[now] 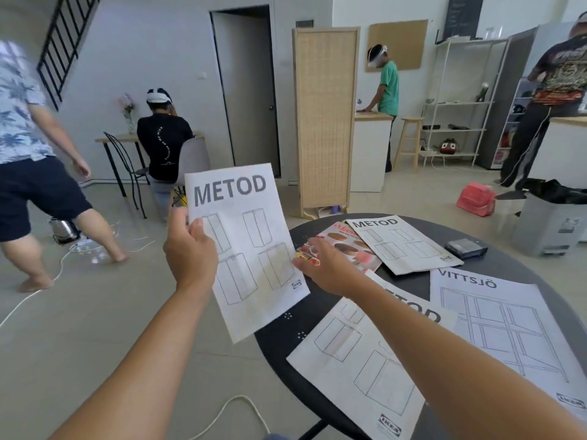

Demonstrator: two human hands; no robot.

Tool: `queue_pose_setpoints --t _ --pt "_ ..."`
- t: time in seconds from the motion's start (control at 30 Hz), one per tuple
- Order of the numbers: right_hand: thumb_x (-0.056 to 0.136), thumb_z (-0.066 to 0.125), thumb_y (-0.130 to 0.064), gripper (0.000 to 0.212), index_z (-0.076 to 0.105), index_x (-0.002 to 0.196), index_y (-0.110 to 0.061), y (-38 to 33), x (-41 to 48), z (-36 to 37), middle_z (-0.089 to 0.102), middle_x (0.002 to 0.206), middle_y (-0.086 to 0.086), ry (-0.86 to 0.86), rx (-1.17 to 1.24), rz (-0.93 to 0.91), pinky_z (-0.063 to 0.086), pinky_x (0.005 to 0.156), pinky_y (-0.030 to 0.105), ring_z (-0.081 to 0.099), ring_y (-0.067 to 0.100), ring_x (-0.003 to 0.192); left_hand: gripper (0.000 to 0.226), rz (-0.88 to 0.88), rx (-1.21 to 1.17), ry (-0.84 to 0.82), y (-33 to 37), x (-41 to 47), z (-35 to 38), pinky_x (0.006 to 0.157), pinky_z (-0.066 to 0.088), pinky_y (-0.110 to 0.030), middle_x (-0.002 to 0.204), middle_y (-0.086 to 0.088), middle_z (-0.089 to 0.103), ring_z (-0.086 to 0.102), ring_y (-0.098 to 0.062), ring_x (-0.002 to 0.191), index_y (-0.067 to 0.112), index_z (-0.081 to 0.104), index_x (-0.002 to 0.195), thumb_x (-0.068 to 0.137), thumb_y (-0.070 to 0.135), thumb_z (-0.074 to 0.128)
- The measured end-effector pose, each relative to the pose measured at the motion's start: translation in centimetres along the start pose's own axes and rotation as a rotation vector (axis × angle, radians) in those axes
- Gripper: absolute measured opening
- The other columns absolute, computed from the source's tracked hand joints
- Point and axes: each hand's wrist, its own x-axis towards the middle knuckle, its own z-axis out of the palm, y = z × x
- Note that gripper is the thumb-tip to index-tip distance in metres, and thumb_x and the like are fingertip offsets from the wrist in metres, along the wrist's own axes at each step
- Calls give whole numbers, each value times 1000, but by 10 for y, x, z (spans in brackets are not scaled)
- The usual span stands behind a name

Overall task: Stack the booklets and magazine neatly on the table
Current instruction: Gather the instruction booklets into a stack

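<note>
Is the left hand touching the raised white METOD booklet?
Touching. The head view shows the left hand gripping the raised white METOD booklet's left edge, thumb over its cover.

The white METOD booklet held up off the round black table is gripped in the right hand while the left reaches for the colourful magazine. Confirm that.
Hands are swapped. The head view shows the white METOD booklet gripped in the left hand, off the round black table, while the right hand reaches for the colourful magazine.

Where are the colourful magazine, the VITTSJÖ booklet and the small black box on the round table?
Colourful glossy magazine (351, 249), head view, on its cover photos.
White VITTSJÖ booklet (502, 325), head view, on the line drawing.
Small black box (466, 248), head view, on its top face.
</note>
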Motion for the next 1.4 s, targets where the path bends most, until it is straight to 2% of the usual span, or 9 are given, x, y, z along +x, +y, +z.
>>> queue_pose_setpoints --t 0.17,0.3,0.4,0.5,0.6,0.8,1.03,1.2,1.4 --pt "92 55 -52 73 29 151 -18 -12 0 -30 53 141 8 75 383 -27 46 104 51 50 27 130 13 -29 -182 -93 16 21 7 50 39 -10 81 1 60 50 -8 63 17 54 96 95 6 48" --pt "92 63 -38 49 53 133 -14 -12 -2 -53 68 120 6 141 770 46 54 94 49 67 26 108 18 -149 -266 -304 25 11 23 55 46 -20 78 7 67 58 -9 66 17 65 93 88 6 51" --pt "92 59 -15 22 67 112 -16 -3 -11 -60 75 105 7 209 800 105 60 79 44 72 26 94 20 -212 -269 -434 30 -11 40 55 50 -21 77 11 72 65 -2 63 24 68 84 89 10 54" --pt "89 53 -5 22 69 101 -16 21 -26 -61 75 93 2 342 797 200 55 63 31 70 21 84 10 -336 -260 -567 28 -36 61 65 56 -32 84 1 75 71 -16 76 20 69 86 91 17 60" --pt "85 48 -1 24 66 95 -13 57 -43 -62 73 92 8 463 837 362 57 65 36 68 27 82 6 -288 -101 -698 21 -67 80 66 53 -30 86 2 73 68 -17 81 20 69 84 87 15 66" --pt "76 47 1 25 66 80 -14 114 -78 -61 74 87 8 524 621 519 51 58 30 67 24 77 8 -171 176 -898 13 -121 108 63 46 -25 86 5 70 64 -10 80 22 69 82 86 15 69" --pt "72 61 -6 12 62 84 -8 138 -92 -68 71 85 7 403 198 651 58 76 43 70 28 81 9 -45 445 -950 9 -153 117 57 49 -29 80 -1 70 62 -16 70 9 68 83 88 13 63" --pt "71 69 -9 21 61 91 -7 142 -96 -68 69 90 7 289 67 711 53 65 33 68 25 77 33 -89 512 -994 18 -151 119 45 33 -24 53 2 45 39 -14 45 13 41 58 86 14 59" --pt "73 73 -9 24 50 77 -11 143 -94 -61 65 88 9 261 39 703 44 57 28 58 24 68 21 -316 263 -1146 21 -150 119 70 52 -35 98 -11 73 63 -24 81 -2 69 99 91 14 59"
